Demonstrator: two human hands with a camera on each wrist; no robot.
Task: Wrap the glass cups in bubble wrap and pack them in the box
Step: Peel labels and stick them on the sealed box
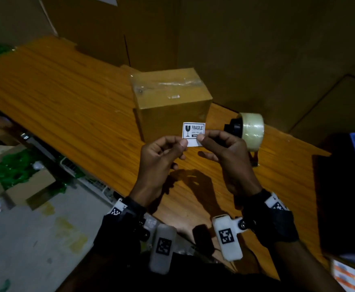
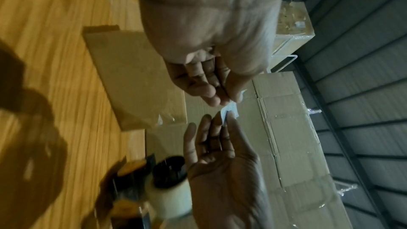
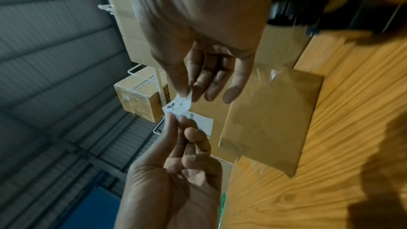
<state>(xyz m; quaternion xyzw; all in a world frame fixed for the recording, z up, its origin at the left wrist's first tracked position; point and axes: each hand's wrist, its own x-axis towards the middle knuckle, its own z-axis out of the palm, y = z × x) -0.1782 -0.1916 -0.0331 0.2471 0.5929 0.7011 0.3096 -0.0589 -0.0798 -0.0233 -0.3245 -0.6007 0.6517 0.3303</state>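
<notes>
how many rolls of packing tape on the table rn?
1. The tape roll sits on its dispenser on the wooden table, to the right of the sealed box, just beyond the right hand. Others may lie out of view.

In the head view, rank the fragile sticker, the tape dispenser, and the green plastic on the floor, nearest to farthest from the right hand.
1. Fragile sticker: pinched by the right hand.
2. Tape dispenser: on the table just right of that hand.
3. Green plastic: far left, down on the floor.

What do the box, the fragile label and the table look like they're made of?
Box: brown matte cardboard, glossy clear tape across its top. Fragile label: thin white printed paper, probably a sticker, since it curls between the fingers. Table: wood or wood-look laminate, streaky grain, slight sheen.
</notes>
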